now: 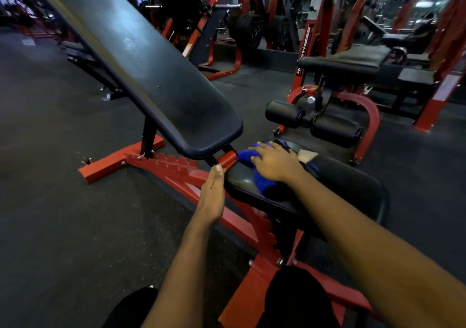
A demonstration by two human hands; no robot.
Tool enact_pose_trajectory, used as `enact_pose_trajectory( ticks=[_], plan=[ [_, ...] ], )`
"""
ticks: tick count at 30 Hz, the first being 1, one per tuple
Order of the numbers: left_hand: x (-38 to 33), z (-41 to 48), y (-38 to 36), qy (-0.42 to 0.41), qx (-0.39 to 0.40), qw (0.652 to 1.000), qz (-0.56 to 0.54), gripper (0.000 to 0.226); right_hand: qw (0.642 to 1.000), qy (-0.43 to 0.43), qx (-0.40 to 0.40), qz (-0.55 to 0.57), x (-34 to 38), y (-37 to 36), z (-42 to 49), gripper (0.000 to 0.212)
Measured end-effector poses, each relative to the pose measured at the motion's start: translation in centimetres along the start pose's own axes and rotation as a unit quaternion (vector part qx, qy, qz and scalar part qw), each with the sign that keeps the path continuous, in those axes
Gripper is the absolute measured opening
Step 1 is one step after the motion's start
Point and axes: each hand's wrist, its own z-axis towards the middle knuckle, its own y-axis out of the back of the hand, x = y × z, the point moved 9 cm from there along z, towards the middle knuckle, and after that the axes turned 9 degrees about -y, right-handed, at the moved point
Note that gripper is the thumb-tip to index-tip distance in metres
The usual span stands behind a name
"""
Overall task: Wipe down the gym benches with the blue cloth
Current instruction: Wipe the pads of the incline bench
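An adjustable bench on a red frame fills the middle. Its black backrest [151, 70] slopes up to the far left and its black seat pad [335, 189] lies in front of me. My right hand [274, 162] lies flat on the blue cloth [261, 180], pressing it onto the seat pad's far end near the red hinge [227, 160]. My left hand [213, 194] is held flat with straight fingers against the seat pad's left edge, fingertips by the hinge.
The red frame rail [161, 166] with notched teeth runs across the dark rubber floor [63, 163]. A red machine with black roller pads [312, 119] stands close on the right. More benches, racks and weight plates [245, 30] line the back.
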Motion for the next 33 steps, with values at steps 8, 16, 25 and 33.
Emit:
enact_pose_trajectory(
  ticks=[8,16,25,33],
  plan=[
    [-3.2,-0.8,4.6,-0.064,-0.193,0.979,0.031,0.040,0.995,0.049,-0.082,-0.028,3.6,-0.5,-4.7,0.047],
    [-8.8,-0.9,-4.4,0.032,-0.073,0.924,0.374,0.057,0.863,-0.281,-0.256,0.332,-13.6,6.1,-10.3,0.030],
    [-6.2,4.2,-11.2,0.004,0.212,0.854,0.474,0.088,0.716,-0.503,-0.155,0.459,-24.1,-1.9,-14.2,0.058],
    [-8.5,-3.4,-12.1,-0.212,0.176,0.831,0.484,0.058,0.664,-0.473,-0.177,0.552,-23.7,-2.8,-14.9,0.053]
  ],
)
